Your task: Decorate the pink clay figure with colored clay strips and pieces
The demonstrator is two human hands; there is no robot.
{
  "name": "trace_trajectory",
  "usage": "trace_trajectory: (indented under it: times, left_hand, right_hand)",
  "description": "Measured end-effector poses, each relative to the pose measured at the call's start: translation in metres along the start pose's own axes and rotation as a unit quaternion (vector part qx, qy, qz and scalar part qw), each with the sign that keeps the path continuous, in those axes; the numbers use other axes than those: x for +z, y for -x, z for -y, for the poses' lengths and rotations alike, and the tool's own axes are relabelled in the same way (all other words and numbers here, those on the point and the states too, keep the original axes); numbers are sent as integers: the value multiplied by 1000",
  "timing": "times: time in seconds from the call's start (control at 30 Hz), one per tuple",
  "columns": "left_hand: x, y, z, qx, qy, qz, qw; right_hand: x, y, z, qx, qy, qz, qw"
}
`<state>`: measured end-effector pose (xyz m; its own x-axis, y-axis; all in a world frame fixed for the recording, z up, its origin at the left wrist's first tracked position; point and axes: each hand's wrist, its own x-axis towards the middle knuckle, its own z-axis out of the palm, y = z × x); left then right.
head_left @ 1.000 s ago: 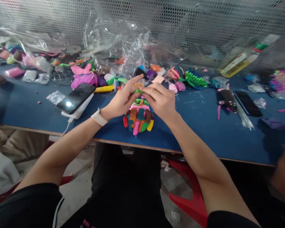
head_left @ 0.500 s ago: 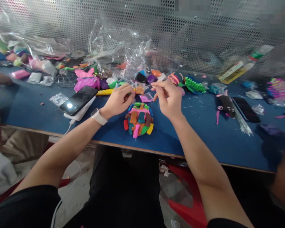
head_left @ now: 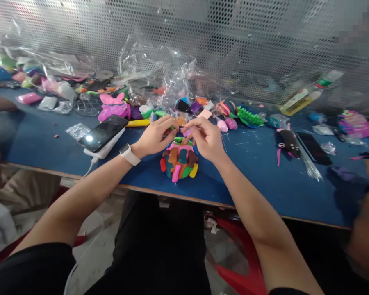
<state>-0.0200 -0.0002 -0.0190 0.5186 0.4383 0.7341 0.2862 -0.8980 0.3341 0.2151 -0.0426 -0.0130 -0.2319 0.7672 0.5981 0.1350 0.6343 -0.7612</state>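
A ball covered in many-coloured clay pieces (head_left: 178, 162) sits on the blue table in front of me. Just above and left of it is my left hand (head_left: 158, 135), its fingers curled against the thumb. A small bit of green shows by that thumb, too small to name. At the ball's upper right, my right hand (head_left: 206, 139) has its thumb and fingertips drawn together at the ball's top. Whatever lies between those fingertips is hidden. Beyond my left hand lies a yellow ridged stick (head_left: 138, 123).
A phone (head_left: 103, 133) rests on a white power bank at left. Pink modelled clay (head_left: 114, 110), clear plastic wrap (head_left: 153, 69) and clay packets line the back. On the right are a glue bottle (head_left: 310, 93), a dark clay figure (head_left: 289, 142) and another phone (head_left: 313, 148). Other people's arms show at both sides.
My right hand has moved left and down to the ball's top, close to my left hand. My left hand has shifted slightly right. The view has turned a little.
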Motion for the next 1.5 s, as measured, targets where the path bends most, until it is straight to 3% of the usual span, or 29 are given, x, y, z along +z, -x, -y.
trace_trajectory:
  times: [0.27,0.37,0.57,0.8,0.93,1.23,1.5]
  left_hand:
    - [-3,1,2,10,60,9,998]
    - [-2,2,2,14,70,0,997]
    - [0,1,-4,-2,40,8,999]
    - [9,6,3,-41,8,-7,999]
    - [16,12,8,-69,11,-38,997]
    - [14,11,4,-54,7,-22,998]
    - [10,9,-1,-62,5,-11,998]
  right_hand:
    - [-6,-3,-12,60,-44,-78,994]
    - [-7,-5,-13,65,-66,-73,993]
    - [-2,-4,-13,36,-8,-71,997]
    - [3,1,-11,19,22,-22,999]
    - [4,1,-9,30,11,-34,999]
    - [5,-2,-7,19,34,-75,996]
    - [8,0,-2,28,26,-51,998]
